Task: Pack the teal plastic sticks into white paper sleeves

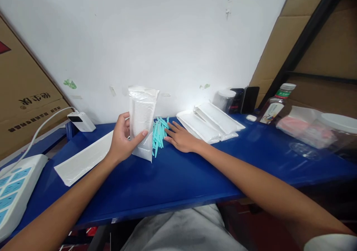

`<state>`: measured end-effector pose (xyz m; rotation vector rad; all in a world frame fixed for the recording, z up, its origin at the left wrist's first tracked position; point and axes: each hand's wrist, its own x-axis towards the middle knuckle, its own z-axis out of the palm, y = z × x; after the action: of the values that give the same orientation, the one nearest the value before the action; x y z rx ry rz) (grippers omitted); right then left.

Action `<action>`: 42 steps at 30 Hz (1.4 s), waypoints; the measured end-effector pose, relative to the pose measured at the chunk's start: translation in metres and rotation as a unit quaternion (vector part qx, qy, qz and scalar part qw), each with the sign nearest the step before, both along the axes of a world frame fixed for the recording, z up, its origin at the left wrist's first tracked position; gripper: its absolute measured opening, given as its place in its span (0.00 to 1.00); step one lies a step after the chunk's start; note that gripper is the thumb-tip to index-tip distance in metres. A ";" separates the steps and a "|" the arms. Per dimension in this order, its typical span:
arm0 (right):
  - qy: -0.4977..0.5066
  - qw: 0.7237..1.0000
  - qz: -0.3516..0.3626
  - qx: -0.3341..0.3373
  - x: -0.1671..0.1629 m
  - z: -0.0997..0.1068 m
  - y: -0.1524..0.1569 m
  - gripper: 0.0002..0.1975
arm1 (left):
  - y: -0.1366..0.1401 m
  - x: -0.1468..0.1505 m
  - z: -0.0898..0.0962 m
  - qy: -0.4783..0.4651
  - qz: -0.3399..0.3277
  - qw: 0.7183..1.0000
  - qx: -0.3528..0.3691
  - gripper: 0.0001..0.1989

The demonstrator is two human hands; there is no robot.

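Note:
My left hand (122, 139) grips a white padded mailer (142, 121), holding it upright above the blue table with the thumb across its front. Just right of the mailer lies a loose pile of thin turquoise plastic sticks (159, 134), partly hidden behind it. Fingers spread, my right hand (181, 136) rests at the right side of this pile and touches it. Beneath my left wrist, a flat white mailer (83, 160) lies on the table. Several more white mailers (209, 121) are stacked beyond my right hand.
A power strip (19, 191) and a white power bank (81, 121) with a cable stand at the left. On the right are phones (249, 99), a bottle (276, 104), a clear jar (224, 100) and a bag with pink contents (306, 126). The blue table (189, 180) meets a white wall.

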<state>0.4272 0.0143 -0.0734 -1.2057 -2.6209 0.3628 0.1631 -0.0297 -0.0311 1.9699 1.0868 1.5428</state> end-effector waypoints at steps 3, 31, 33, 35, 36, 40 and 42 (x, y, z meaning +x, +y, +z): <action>0.004 1.000 0.018 0.014 -0.001 -0.001 0.005 0.42 | -0.001 0.000 0.000 0.003 0.000 1.000 -0.007 0.37; -0.102 0.973 -0.203 0.036 0.006 0.030 -0.024 0.14 | -0.001 -0.003 0.002 0.012 -0.014 1.000 -0.024 0.42; -0.101 0.974 -0.200 0.034 0.007 0.032 -0.026 0.13 | -0.004 -0.001 0.003 0.021 -0.027 0.998 -0.050 0.44; -0.098 0.975 -0.197 0.034 0.009 0.035 -0.028 0.12 | -0.006 0.002 0.003 0.037 -0.036 0.996 -0.077 0.47; -0.098 0.976 -0.194 0.035 0.011 0.037 -0.029 0.12 | -0.006 0.002 0.003 0.045 -0.039 0.994 -0.088 0.47; -0.021 0.976 -0.214 0.031 0.031 0.050 -0.029 0.12 | -0.003 -0.006 0.009 0.075 -0.063 0.987 -0.129 0.44; 0.113 0.967 -0.228 -0.011 0.047 0.060 -0.026 0.12 | 0.000 -0.014 0.014 0.106 -0.098 0.975 -0.171 0.45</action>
<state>0.4740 -0.0121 -0.0132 -1.6150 -2.0752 0.4092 0.1492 -0.0301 -0.0175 1.9595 1.1160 0.9850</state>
